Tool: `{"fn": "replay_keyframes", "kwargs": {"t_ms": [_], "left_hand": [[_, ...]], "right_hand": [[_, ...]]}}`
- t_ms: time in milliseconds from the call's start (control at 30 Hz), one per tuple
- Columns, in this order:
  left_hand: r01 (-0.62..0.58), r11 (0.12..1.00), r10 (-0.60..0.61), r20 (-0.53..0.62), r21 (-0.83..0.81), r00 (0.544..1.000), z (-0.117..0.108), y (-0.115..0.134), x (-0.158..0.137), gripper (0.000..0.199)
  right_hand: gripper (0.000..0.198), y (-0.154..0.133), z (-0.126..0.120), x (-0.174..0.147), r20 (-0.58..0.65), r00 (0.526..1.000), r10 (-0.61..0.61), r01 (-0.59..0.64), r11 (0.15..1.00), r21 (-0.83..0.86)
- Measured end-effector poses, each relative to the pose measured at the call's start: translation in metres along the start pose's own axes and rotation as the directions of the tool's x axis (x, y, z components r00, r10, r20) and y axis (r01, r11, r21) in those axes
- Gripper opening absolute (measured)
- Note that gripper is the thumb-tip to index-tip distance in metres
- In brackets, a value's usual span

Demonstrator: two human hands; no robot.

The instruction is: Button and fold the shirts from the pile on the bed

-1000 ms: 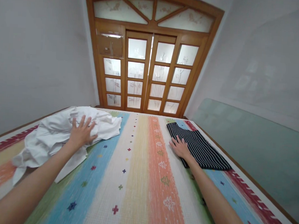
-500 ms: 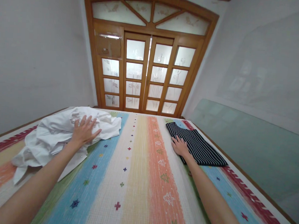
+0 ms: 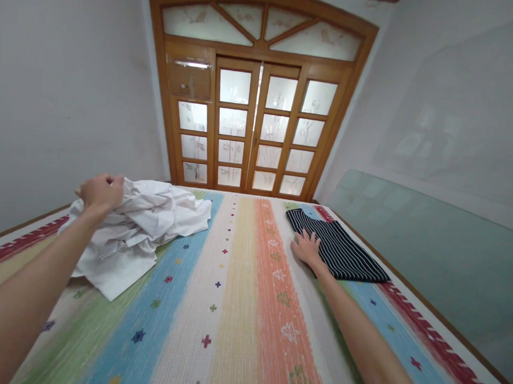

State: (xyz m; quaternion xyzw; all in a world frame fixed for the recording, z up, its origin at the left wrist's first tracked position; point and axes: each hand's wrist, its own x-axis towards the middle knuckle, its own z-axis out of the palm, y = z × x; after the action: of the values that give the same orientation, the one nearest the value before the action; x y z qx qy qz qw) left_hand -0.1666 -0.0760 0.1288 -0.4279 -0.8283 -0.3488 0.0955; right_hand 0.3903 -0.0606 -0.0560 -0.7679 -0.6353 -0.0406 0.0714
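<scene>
We see a crumpled white cotton garment point(image 3: 138, 223) heaped in loose folds on the left side of a striped woven mat of many colours point(image 3: 233, 305), its upper edge pulled up off the surface while a flat corner trails towards us over the green stripe. The left hand point(image 3: 99, 190) is clenched into a fist around that raised edge, gripping a bunch of the white cloth above the heap. The right hand point(image 3: 307, 247) lies flat with fingers spread, resting on the near left edge of a folded black garment with thin white stripes point(image 3: 339, 248), which sits on the right side of the mat, well apart from the white one. Half a second earlier the left hand lay open, palm down, on top of the white heap; now it has closed on the cloth and lifted it up and to the left, bunching the garment tighter. The right hand has stayed where it was.
</scene>
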Motion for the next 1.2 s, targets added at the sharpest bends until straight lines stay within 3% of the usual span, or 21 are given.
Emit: {"fn": "replay_keyframes", "kwargs": {"t_ms": [33,100,167,200,267,333,367,400,467,500,533,567,633,733,833,900,967,1033,1100,1133,1200], "left_hand": [[0.011,0.990,-0.023,-0.085,-0.139,0.996,-0.004,0.010,-0.003,0.033],[-0.079,0.909,-0.029,-0.251,-0.409,0.968,-0.010,0.037,-0.017,0.031],[-0.206,0.783,0.014,-0.315,-0.587,0.949,-0.015,0.069,-0.045,0.029],[-0.279,0.699,0.075,-0.320,-0.659,0.944,-0.016,0.085,-0.065,0.028],[-0.383,0.522,0.263,-0.283,-0.762,0.922,-0.014,0.111,-0.113,0.026],[-0.425,0.391,0.532,-0.177,-0.816,0.828,-0.004,0.128,-0.168,0.025],[-0.440,0.348,0.682,-0.098,-0.828,0.724,0.003,0.132,-0.195,0.025],[-0.446,0.304,0.818,-0.009,-0.842,0.575,0.012,0.133,-0.220,0.024],[-0.451,0.235,0.960,0.132,-0.861,0.249,0.029,0.128,-0.262,0.019],[-0.470,0.241,0.971,0.205,-0.849,0.127,0.036,0.124,-0.278,0.018],[-0.504,0.253,0.963,0.264,-0.825,0.051,0.042,0.120,-0.289,0.014],[-0.540,0.263,0.954,0.300,-0.799,0.021,0.046,0.115,-0.297,0.013],[-0.598,0.277,0.947,0.321,-0.752,0.035,0.051,0.107,-0.302,0.009],[-0.614,0.277,0.960,0.239,-0.739,0.146,0.053,0.100,-0.291,0.008],[-0.615,0.359,0.916,0.138,-0.702,0.377,0.060,0.093,-0.269,0.009],[-0.592,0.462,0.842,0.116,-0.661,0.527,0.069,0.086,-0.257,0.017],[-0.526,0.550,0.781,0.176,-0.648,0.600,0.079,0.078,-0.250,0.031],[-0.440,0.600,0.757,0.295,-0.668,0.583,0.087,0.072,-0.250,0.037],[-0.373,0.619,0.754,0.390,-0.692,0.528,0.090,0.068,-0.256,0.042],[-0.340,0.619,0.757,0.421,-0.708,0.500,0.089,0.067,-0.261,0.045],[-0.247,0.612,0.755,0.461,-0.751,0.467,0.087,0.070,-0.270,0.052]], "right_hand": [[0.053,-0.009,-0.003,-0.001,-0.023,1.000,-0.016,0.017,0.999,0.032],[0.051,-0.030,-0.011,-0.003,-0.048,0.997,-0.062,0.069,0.981,0.181],[0.048,-0.055,-0.019,-0.006,-0.027,0.989,-0.142,0.138,0.867,0.479],[0.048,-0.068,-0.023,-0.008,-0.001,0.982,-0.189,0.144,0.744,0.652],[0.049,-0.092,-0.033,-0.015,0.071,0.947,-0.313,0.071,0.420,0.905],[0.052,-0.113,-0.042,-0.024,0.144,0.891,-0.431,-0.101,0.121,0.987],[0.055,-0.121,-0.046,-0.029,0.166,0.856,-0.489,-0.179,0.020,0.984],[0.059,-0.128,-0.050,-0.034,0.179,0.824,-0.538,-0.239,-0.044,0.970],[0.060,-0.135,-0.055,-0.046,0.212,0.781,-0.588,-0.302,-0.058,0.951],[0.056,-0.136,-0.055,-0.051,0.234,0.781,-0.578,-0.304,-0.025,0.952],[0.049,-0.135,-0.054,-0.056,0.252,0.796,-0.550,-0.292,0.015,0.956],[0.042,-0.132,-0.053,-0.060,0.259,0.819,-0.511,-0.273,0.048,0.961],[0.037,-0.123,-0.049,-0.064,0.240,0.870,-0.431,-0.233,0.070,0.970],[0.033,-0.104,-0.044,-0.061,0.184,0.933,-0.311,-0.189,0.012,0.982],[0.026,-0.084,-0.040,-0.049,0.102,0.994,-0.050,-0.106,-0.078,0.991],[0.022,-0.073,-0.035,-0.043,0.079,0.992,0.096,-0.070,-0.089,0.994],[0.022,-0.062,-0.029,-0.039,0.082,0.982,0.171,-0.082,-0.009,0.997],[0.028,-0.054,-0.023,-0.040,0.019,0.965,0.263,-0.059,0.146,0.988],[0.037,-0.049,-0.021,-0.044,-0.170,0.919,0.356,0.044,0.337,0.940],[0.041,-0.049,-0.022,-0.047,-0.286,0.887,0.363,0.114,0.429,0.896],[0.041,-0.053,-0.026,-0.055,-0.466,0.847,0.256,0.258,0.569,0.781]]}}
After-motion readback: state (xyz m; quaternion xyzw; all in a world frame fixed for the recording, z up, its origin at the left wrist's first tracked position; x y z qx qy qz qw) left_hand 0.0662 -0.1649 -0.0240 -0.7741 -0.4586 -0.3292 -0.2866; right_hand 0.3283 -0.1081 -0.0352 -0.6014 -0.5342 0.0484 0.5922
